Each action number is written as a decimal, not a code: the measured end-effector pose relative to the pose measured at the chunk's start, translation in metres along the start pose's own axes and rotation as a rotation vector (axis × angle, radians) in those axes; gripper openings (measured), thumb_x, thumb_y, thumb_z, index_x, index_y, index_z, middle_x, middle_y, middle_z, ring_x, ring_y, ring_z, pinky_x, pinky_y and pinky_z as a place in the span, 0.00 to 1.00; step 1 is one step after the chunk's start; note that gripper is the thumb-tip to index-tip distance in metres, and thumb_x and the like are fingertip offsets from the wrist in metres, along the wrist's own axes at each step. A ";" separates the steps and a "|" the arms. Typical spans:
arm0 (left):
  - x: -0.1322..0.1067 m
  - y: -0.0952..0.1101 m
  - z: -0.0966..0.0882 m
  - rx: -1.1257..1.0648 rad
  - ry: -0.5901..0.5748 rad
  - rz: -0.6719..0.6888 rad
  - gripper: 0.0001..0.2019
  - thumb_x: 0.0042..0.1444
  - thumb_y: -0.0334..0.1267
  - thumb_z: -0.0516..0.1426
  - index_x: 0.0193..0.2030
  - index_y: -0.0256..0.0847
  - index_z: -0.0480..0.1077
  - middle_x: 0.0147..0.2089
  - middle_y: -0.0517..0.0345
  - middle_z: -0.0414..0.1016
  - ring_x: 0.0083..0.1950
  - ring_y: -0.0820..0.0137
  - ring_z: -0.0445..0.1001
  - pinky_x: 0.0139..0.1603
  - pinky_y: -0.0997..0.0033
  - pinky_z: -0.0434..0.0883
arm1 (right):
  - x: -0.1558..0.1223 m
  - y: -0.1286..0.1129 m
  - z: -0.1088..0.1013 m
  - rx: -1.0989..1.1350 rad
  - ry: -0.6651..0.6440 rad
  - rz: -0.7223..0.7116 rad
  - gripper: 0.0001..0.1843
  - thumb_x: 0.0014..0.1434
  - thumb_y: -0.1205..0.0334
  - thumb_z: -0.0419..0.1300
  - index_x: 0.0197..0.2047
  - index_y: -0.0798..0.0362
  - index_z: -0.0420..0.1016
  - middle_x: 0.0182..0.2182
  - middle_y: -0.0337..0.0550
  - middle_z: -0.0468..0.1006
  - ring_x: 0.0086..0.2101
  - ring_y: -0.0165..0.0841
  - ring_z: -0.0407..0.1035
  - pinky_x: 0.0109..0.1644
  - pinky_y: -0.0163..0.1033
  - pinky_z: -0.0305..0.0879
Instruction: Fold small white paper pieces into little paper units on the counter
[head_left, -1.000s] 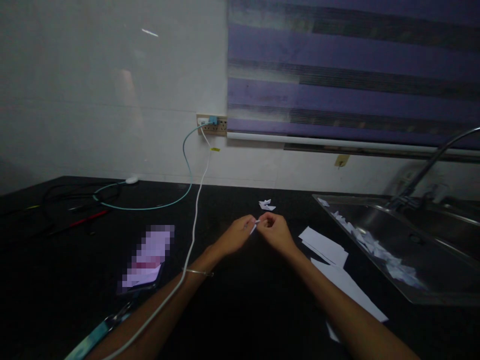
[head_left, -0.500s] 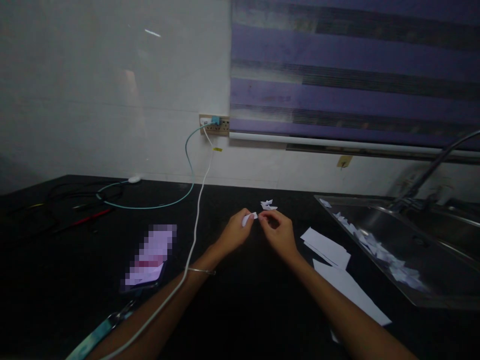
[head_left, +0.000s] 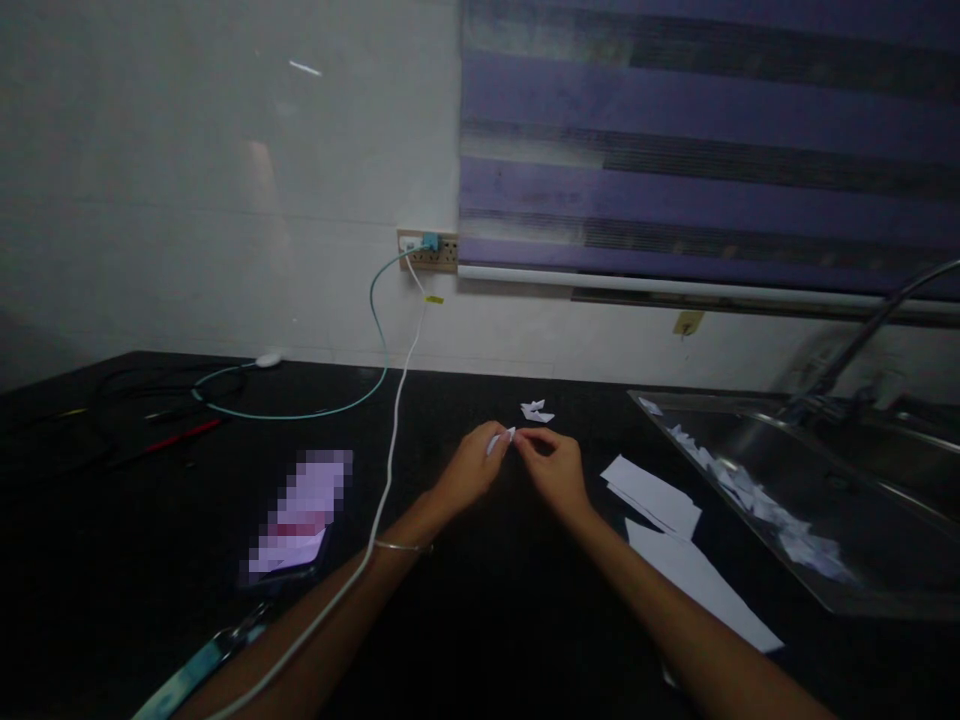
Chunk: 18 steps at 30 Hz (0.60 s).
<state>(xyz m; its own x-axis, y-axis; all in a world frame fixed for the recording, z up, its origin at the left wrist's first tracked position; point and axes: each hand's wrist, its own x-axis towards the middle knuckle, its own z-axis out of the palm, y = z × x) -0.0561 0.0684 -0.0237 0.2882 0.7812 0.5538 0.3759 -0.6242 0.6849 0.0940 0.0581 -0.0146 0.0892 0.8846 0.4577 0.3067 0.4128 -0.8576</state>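
My left hand (head_left: 474,467) is closed on a small piece of folded white paper (head_left: 493,443), which is partly hidden by the fingers. From the other side my right hand (head_left: 555,468) pinches, its thumb and forefinger meeting at the paper's right tip. Just beyond the hands, a couple of small folded paper shapes (head_left: 535,410) lie on the black countertop (head_left: 480,620). To the right of my right hand are flat white paper pieces (head_left: 652,495), and a larger white sheet (head_left: 701,585) lies nearer, partly behind my right forearm.
Many folded white papers (head_left: 757,500) lie along the left side of the steel sink (head_left: 817,590). A phone (head_left: 300,520) and a teal strap (head_left: 184,680) are at left. A white cable (head_left: 391,450) passes over my left forearm from the wall socket (head_left: 427,250).
My right hand's fingertips have come onto the tip of the folded paper, which they were slightly apart from. The paper's tip now looks narrower. My left hand has barely moved.
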 end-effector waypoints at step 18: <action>0.002 0.002 -0.017 -0.154 -0.228 -0.089 0.18 0.63 0.44 0.49 0.26 0.35 0.66 0.28 0.61 0.65 0.31 0.73 0.62 0.33 0.74 0.59 | 0.006 0.000 -0.006 0.332 -0.182 0.267 0.12 0.47 0.56 0.66 0.31 0.56 0.76 0.23 0.38 0.71 0.24 0.28 0.61 0.29 0.35 0.55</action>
<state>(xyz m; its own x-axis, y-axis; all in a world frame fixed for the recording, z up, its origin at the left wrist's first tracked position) -0.0702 0.0688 -0.0128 0.4576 0.8042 0.3794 0.2751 -0.5338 0.7996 0.1005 0.0627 -0.0107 -0.0527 0.9809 0.1871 -0.0273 0.1858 -0.9822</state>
